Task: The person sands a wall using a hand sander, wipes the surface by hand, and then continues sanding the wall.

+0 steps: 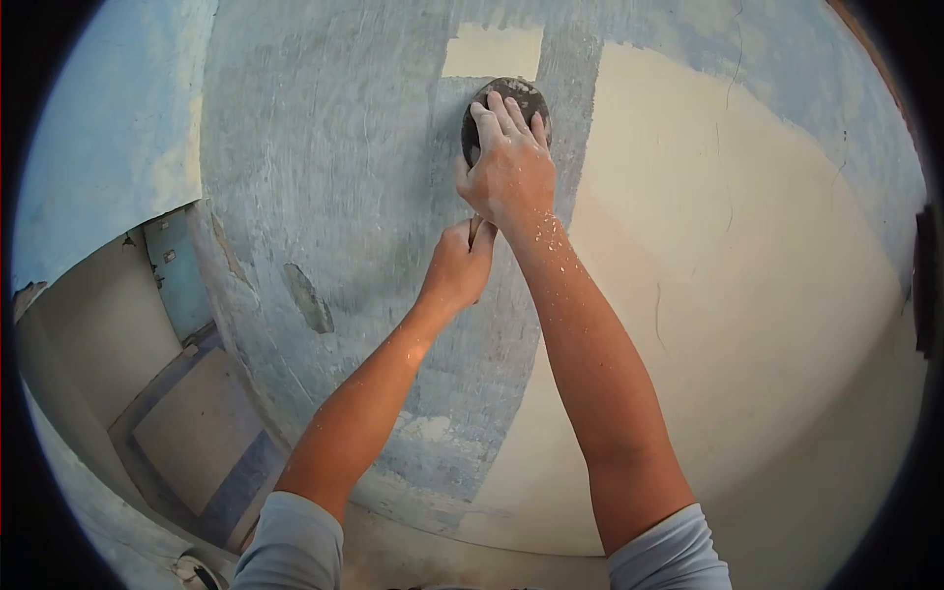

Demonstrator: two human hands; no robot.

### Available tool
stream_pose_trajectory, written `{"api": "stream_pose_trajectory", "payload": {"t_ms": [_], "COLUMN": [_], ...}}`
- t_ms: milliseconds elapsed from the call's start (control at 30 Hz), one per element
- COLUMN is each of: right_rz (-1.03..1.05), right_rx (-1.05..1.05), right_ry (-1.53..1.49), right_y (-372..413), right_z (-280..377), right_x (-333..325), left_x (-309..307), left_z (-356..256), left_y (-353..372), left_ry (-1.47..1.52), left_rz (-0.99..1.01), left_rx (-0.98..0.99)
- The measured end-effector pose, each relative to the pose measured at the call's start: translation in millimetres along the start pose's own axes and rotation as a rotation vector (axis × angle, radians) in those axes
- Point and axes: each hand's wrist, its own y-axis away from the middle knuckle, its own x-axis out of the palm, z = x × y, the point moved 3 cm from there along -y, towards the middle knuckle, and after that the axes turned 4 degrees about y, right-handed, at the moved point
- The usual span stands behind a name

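A dark, oval, plate-like tool (532, 96) with pale smears lies against the wall high in the middle of the view. My right hand (516, 167) presses on its back, fingers spread over it and dusted with pale powder. Just below, my left hand (464, 264) is closed around what looks like the tool's handle, mostly hidden by the fingers and right wrist. Directly above the tool is a cream rectangular patch (492, 52) on the grey-blue wall (324, 138). Pale flecks speckle my right forearm.
A broad cream-coated area (728, 246) with thin cracks covers the wall to the right. A chipped grey patch (310, 298) marks the lower left wall. Further left, a recess (98, 324) opens beside the wall edge. A dark object (924, 280) sits at the far right.
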Motion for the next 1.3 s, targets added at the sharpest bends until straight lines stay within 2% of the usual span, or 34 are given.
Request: {"api": "stream_pose_trajectory", "payload": {"t_ms": [467,533,567,667,833,933,1000,1300], "right_rz": [-0.125,-0.006,-0.026,-0.102,-0.066,-0.035,-0.028,-0.059], "right_rx": [-0.072,-0.024,-0.027,-0.047,-0.015,0.004,0.016,0.022], "right_ry": [0.042,0.015,0.055,0.016,0.024,0.008,0.0,0.011], "right_y": [-87,-102,-102,-87,-34,-5,4,-4], "right_z": [-12,-14,-14,-15,-8,-1,2,5], "right_x": [-7,-11,-7,-7,-1,4,4,7], "left_x": [-7,-8,-9,-6,0,-2,-3,-12], "left_z": [-77,-85,-86,-80,-37,-2,10,-6], "left_y": [-52,-57,-58,-46,-15,-6,-5,-5], "left_ry": [0.011,0.012,0.026,0.03,0.057,-0.002,-0.092,-0.103], "left_rz": [0.01,0.019,0.024,0.037,0.07,0.023,-0.014,-0.012], "left_rx": [-0.003,-0.006,-0.022,-0.061,-0.09,-0.045,0.098,0.066]}}
